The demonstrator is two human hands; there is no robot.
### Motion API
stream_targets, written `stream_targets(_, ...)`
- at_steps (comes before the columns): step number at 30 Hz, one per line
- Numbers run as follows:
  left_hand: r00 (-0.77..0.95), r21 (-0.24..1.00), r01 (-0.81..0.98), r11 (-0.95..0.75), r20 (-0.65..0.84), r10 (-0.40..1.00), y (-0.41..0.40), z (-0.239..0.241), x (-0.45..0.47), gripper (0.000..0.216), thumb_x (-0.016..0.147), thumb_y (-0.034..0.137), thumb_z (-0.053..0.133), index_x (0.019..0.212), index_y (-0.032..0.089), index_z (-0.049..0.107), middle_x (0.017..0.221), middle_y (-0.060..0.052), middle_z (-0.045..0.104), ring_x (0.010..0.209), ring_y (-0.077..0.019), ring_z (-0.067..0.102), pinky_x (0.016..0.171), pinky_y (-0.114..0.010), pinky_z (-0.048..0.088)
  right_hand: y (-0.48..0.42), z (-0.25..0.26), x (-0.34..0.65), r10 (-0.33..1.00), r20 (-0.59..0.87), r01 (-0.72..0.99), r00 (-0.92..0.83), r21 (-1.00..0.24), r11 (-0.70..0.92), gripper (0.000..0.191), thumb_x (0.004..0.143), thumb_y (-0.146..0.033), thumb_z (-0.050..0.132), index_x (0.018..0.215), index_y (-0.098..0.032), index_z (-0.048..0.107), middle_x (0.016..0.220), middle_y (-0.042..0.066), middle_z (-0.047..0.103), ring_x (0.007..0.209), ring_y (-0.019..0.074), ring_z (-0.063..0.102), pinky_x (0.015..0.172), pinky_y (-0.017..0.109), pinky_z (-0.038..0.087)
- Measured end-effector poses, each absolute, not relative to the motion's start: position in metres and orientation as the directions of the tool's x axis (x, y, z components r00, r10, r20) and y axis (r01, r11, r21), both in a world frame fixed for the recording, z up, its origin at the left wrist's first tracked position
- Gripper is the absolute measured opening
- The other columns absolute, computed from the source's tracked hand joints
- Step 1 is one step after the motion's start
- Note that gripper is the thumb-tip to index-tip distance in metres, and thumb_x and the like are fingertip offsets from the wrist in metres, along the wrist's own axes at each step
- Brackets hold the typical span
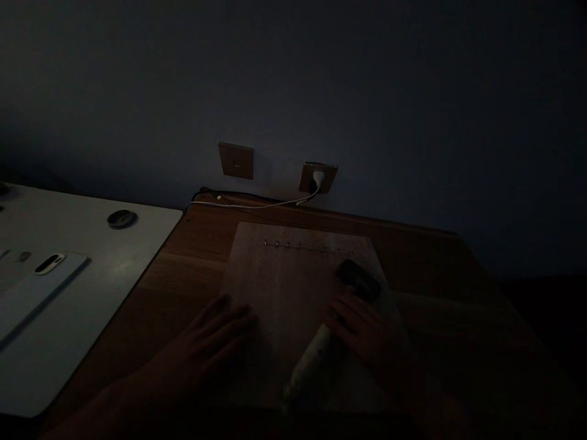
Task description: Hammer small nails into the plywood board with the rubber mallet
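Observation:
In dim light, a wooden board [284, 293] lies on the wooden table. Near its far edge stands a row of several small metal pins [299, 246] that look like nails. A hammer [308, 360] with a dark blocky head and a pale handle rests slantwise on the right part of the board, head pointing away. My right hand [360, 324] is closed over the handle just below the head; part of the grip is too dark to see. My left hand [217, 336] lies flat over the board's left edge, fingers spread, holding nothing.
Left of the wooden table [178, 269] stands a white table [105, 281] with a small round dark dish [121, 219] and a flat white case [41, 287]. Behind, a white plug [318, 177] sits in a wall socket, its cable [257, 206] running along the table's back edge.

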State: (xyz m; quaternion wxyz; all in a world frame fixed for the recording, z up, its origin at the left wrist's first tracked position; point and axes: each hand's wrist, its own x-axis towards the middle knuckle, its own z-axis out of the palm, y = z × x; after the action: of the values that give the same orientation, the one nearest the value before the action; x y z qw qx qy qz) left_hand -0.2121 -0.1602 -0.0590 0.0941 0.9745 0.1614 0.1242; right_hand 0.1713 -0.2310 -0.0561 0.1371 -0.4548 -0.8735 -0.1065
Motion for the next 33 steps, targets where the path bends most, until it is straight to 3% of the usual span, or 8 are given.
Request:
stream_targets(4,0.916,0.251,0.316,-0.915,0.171,0.363,-0.162,-0.062,-0.212,0.066,0.1,0.017,0.058,0.162,0.025,0.039,0.159,-0.011,0.056,0.154,-0.0272,0.044,0.133,-0.054,0.024,-0.237,-0.062,0.199,0.796,0.325,0.855,-0.511,0.099,0.509,0.053,0.094,0.002,0.048,0.13,-0.027,0.074,0.126,0.011,0.078,0.124,0.0262,0.07,0.101,0.045,0.061)
stream_targets(6,0.916,0.232,0.3,-0.925,0.202,0.348,-0.158,-0.06,-0.21,0.056,0.1,0.017,0.057,0.155,0.025,0.049,0.154,-0.01,0.062,0.149,-0.0275,0.049,0.132,-0.053,0.025,-0.239,-0.062,0.205,0.813,0.284,0.858,-0.509,0.089,0.506,0.056,0.092,0.004,0.048,0.13,-0.026,0.074,0.129,0.012,0.076,0.127,0.0267,0.069,0.099,0.044,0.062)
stream_targets(11,0.903,0.174,0.296,-0.939,0.269,0.334,-0.113,-0.018,-0.182,0.02,0.103,0.022,0.057,0.117,0.023,0.07,0.113,-0.007,0.077,0.105,-0.023,0.068,0.105,-0.042,0.05,-0.216,-0.024,0.206,0.852,0.321,0.875,-0.413,-0.119,0.469,0.054,0.091,0.0,0.043,0.126,-0.026,0.075,0.128,0.01,0.076,0.121,0.0243,0.071,0.097,0.041,0.063)
stream_targets(14,0.856,0.144,0.375,-0.916,0.326,0.402,-0.067,0.029,-0.144,0.015,0.1,0.021,0.058,0.106,0.02,0.072,0.106,-0.008,0.073,0.102,-0.0232,0.066,0.097,-0.039,0.051,-0.175,0.016,0.206,0.909,0.349,0.933,-0.227,-0.191,0.306,0.036,0.1,-0.018,0.049,0.121,-0.025,0.077,0.113,0.009,0.08,0.105,0.0268,0.076,0.093,0.044,0.062)
stream_targets(16,0.838,0.179,0.442,-0.879,0.266,0.476,-0.037,0.054,-0.115,0.016,0.095,0.016,0.061,0.106,0.018,0.072,0.111,-0.009,0.071,0.102,-0.0223,0.066,0.091,-0.035,0.051,-0.144,0.035,0.207,0.935,0.352,0.968,-0.052,-0.214,0.134,0.029,0.098,-0.023,0.054,0.109,-0.022,0.08,0.108,0.011,0.081,0.099,0.0285,0.077,0.09,0.043,0.061)
stream_targets(20,0.755,0.234,0.604,-0.762,0.138,0.641,0.001,0.062,-0.08,0.019,0.088,0.014,0.064,0.104,0.015,0.073,0.113,-0.011,0.071,0.092,-0.0208,0.067,0.079,-0.031,0.049,-0.102,0.045,0.206,0.993,0.055,0.983,0.107,-0.159,-0.097,0.023,0.096,-0.022,0.059,0.104,-0.021,0.081,0.108,0.011,0.082,0.098,0.0278,0.077,0.087,0.037,0.056)
stream_targets(24,0.755,0.288,0.633,-0.718,-0.027,0.655,0.016,0.035,-0.085,0.019,0.085,0.017,0.067,0.103,0.017,0.075,0.104,-0.008,0.075,0.087,-0.0198,0.069,0.074,-0.028,0.047,-0.092,0.034,0.207,0.978,-0.133,0.981,0.158,-0.093,-0.171,0.021,0.098,-0.022,0.062,0.095,-0.019,0.082,0.105,0.012,0.082,0.094,0.0263,0.076,0.078,0.033,0.051)
stream_targets(33,0.723,0.218,0.691,-0.689,-0.176,0.668,0.024,0.015,-0.099,0.018,0.084,0.022,0.074,0.102,0.017,0.074,0.103,-0.009,0.077,0.088,-0.0213,0.07,0.07,-0.028,0.045,-0.086,0.013,0.216,0.956,-0.19,0.97,0.224,-0.052,-0.238,0.022,0.097,-0.024,0.066,0.08,-0.018,0.079,0.093,0.015,0.081,0.084,0.026,0.075,0.067,0.032,0.044)
